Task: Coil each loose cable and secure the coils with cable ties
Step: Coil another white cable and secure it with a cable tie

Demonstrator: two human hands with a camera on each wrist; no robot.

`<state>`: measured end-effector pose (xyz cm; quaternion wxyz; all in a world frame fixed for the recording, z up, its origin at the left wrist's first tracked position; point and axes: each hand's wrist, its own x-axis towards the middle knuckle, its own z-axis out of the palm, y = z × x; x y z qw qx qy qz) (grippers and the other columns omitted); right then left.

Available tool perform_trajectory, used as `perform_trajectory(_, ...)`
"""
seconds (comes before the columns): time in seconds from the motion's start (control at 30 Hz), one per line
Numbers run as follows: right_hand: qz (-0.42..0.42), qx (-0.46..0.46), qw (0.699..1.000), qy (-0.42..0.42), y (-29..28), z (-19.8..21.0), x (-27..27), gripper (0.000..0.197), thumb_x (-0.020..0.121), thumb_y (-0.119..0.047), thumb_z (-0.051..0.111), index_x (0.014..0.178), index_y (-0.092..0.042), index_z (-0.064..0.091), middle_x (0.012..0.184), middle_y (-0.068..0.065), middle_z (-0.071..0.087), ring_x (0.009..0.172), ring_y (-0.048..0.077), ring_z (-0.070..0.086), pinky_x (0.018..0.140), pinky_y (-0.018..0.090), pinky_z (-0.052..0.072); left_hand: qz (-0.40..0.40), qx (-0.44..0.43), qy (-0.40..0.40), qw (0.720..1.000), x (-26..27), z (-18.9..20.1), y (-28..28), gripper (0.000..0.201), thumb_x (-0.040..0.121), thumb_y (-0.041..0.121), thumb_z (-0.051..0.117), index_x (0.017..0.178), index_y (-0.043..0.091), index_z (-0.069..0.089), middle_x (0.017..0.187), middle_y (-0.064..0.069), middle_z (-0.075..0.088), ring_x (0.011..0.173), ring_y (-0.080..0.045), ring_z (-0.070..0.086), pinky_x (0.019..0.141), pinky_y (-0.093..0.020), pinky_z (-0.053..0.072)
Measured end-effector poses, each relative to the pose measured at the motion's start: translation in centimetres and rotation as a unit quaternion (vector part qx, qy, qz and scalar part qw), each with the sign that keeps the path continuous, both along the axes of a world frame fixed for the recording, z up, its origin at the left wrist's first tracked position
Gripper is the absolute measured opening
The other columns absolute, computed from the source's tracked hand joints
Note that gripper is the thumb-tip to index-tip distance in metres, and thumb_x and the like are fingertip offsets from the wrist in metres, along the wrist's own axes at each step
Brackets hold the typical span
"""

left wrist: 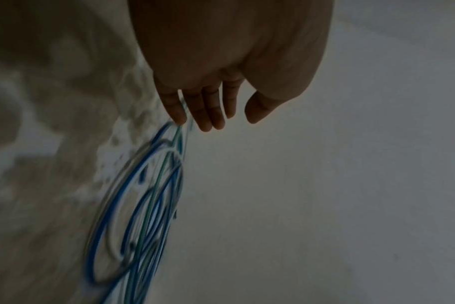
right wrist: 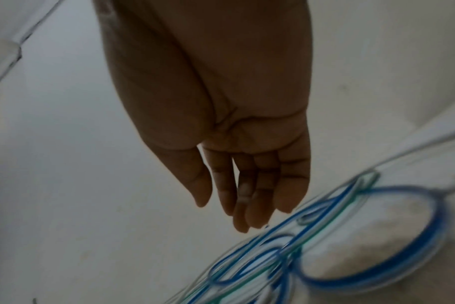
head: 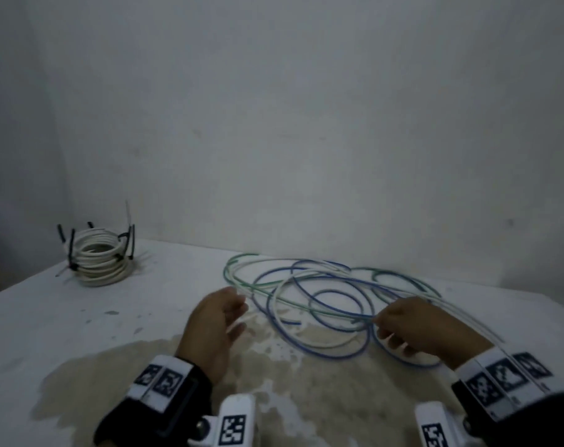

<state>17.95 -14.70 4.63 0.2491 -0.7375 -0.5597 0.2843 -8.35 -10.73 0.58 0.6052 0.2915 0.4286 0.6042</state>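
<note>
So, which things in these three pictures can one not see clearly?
- Head view: where each loose cable ends; the blue, green and white loops cross.
- Head view: whether the right hand grips a strand; its fingers hide the contact.
- Left wrist view: contact between left hand and cables; motion blur.
- Head view: number of ties on the white coil; too small.

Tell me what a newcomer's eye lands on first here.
First, the loose tangle of thin blue, green and white cables sprawled mid-table, with the left hand and right hand at either side of it. Next, the neat white cable coil bound with black cable ties at the far left. A tan stain spreads near the wrists.
</note>
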Motion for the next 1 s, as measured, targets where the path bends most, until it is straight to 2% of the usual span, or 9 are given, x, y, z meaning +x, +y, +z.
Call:
perform_trajectory(0.1, -0.008, -0.005, 0.998, -0.064, -2.0, 0.1, 3.3, 0.035, 0.093, -0.023, 0.056, 0.085, 0.01, 0.065, 0.091, 0.025, 0.068, 0.074, 0.03, 0.062, 0.055, 0.024, 0.042, -0.036, -0.052, -0.053, 0.997, 4.4, -1.3, -0.4, 0.016, 0.097, 0.015, 0.048, 0.086, 0.01, 0.058, 0.083, -0.006, 0.056, 0.076, -0.018, 0.054, 0.074, -0.031, 0.044)
perform_trajectory(0.2, 0.001, -0.029, 0.995, -0.097, -3.6, -0.2, 5.4, 0.03, 0.089, -0.024, 0.062, 0.097, 0.004, 0.071, 0.091, 0.012, 0.071, 0.073, 0.017, 0.062, 0.055, 0.017, 0.041, -0.043, -0.059, -0.072, 0.995, 6.6, -2.3, -0.2, 0.013, 0.098, 0.015, 0.049, 0.103, 0.007, 0.058, 0.088, -0.006, 0.057, 0.08, -0.017, 0.054, 0.089, -0.033, 0.045)
perform_trajectory(0.3, 0.017, -0.069, 0.986, -0.148, -4.1, -0.5, 6.4, 0.033, 0.089, -0.03, 0.063, 0.109, -0.006, 0.07, 0.117, 0.008, 0.067, 0.101, 0.017, 0.063, 0.075, 0.02, 0.05, -0.064, -0.065, -0.097, 0.991, 7.3, -3.0, -0.2, 0.015, 0.098, 0.016, 0.048, 0.094, 0.009, 0.06, 0.094, -0.007, 0.058, 0.087, -0.019, 0.056, 0.093, -0.033, 0.043)
perform_trajectory(0.4, 0.044, -0.127, 0.97, -0.204, -3.7, -0.9, 6.4, 0.054, 0.088, -0.041, 0.061, 0.135, -0.016, 0.051, 0.142, -0.001, 0.047, 0.122, 0.013, 0.05, 0.091, 0.018, 0.039, -0.083, -0.081, -0.139, 0.984, 6.3, -3.8, 0.2, 0.02, 0.098, 0.018, 0.044, 0.093, 0.005, 0.06, 0.1, -0.012, 0.061, 0.107, -0.026, 0.054, 0.105, -0.039, 0.037)
perform_trajectory(0.47, 0.066, -0.154, 0.959, -0.23, -3.1, -1.1, 6.1, 0.062, 0.088, -0.043, 0.06, 0.142, -0.018, 0.042, 0.148, -0.002, 0.039, 0.13, 0.014, 0.043, 0.099, 0.021, 0.035, -0.09, -0.089, -0.152, 0.98, 5.4, -4.1, 0.9, 0.022, 0.096, 0.021, 0.045, 0.098, 0.005, 0.06, 0.108, -0.015, 0.062, 0.108, -0.028, 0.055, 0.107, -0.044, 0.036)
perform_trajectory(0.6, 0.087, -0.174, 0.94, -0.278, -0.8, -1.8, 4.6, 0.059, 0.09, -0.044, 0.058, 0.138, -0.012, 0.047, 0.144, 0.002, 0.045, 0.127, 0.018, 0.046, 0.104, 0.028, 0.037, -0.082, -0.106, -0.173, 0.976, 4.6, -4.3, 1.6, 0.023, 0.097, 0.022, 0.045, 0.101, 0.004, 0.059, 0.107, -0.017, 0.061, 0.096, -0.028, 0.058, 0.094, -0.042, 0.044)
perform_trajectory(0.73, 0.098, -0.13, 0.938, -0.306, 1.7, -2.0, 3.2, 0.051, 0.093, -0.041, 0.052, 0.136, -0.016, 0.049, 0.142, 0.003, 0.046, 0.125, 0.019, 0.047, 0.102, 0.029, 0.039, -0.067, -0.122, -0.146, 0.979, 5.2, -4.4, 1.7, 0.023, 0.097, 0.016, 0.047, 0.078, 0.004, 0.054, 0.083, -0.013, 0.059, 0.076, -0.022, 0.056, 0.071, -0.032, 0.054)
perform_trajectory(0.83, 0.144, -0.074, 0.955, -0.249, 3.0, -1.8, 1.4, 0.046, 0.092, -0.035, 0.057, 0.133, -0.017, 0.054, 0.141, 0.0, 0.048, 0.125, 0.017, 0.048, 0.097, 0.023, 0.037, -0.08, -0.136, -0.134, 0.978, 5.1, -4.6, 2.2, 0.022, 0.095, 0.015, 0.049, 0.077, 0.004, 0.055, 0.061, -0.009, 0.061, 0.054, -0.017, 0.057, 0.05, -0.025, 0.054)
perform_trajectory(1.0, 0.216, -0.06, 0.95, -0.217, 4.4, -2.6, -2.5, 0.05, 0.092, -0.034, 0.058, 0.138, -0.017, 0.048, 0.145, -0.002, 0.045, 0.129, 0.015, 0.045, 0.103, 0.026, 0.035, -0.086, -0.132, -0.131, 0.979, 5.2, -4.9, 2.5, 0.017, 0.094, 0.013, 0.048, 0.085, 0.002, 0.056, 0.054, -0.007, 0.06, 0.037, -0.012, 0.052, 0.045, -0.022, 0.052)
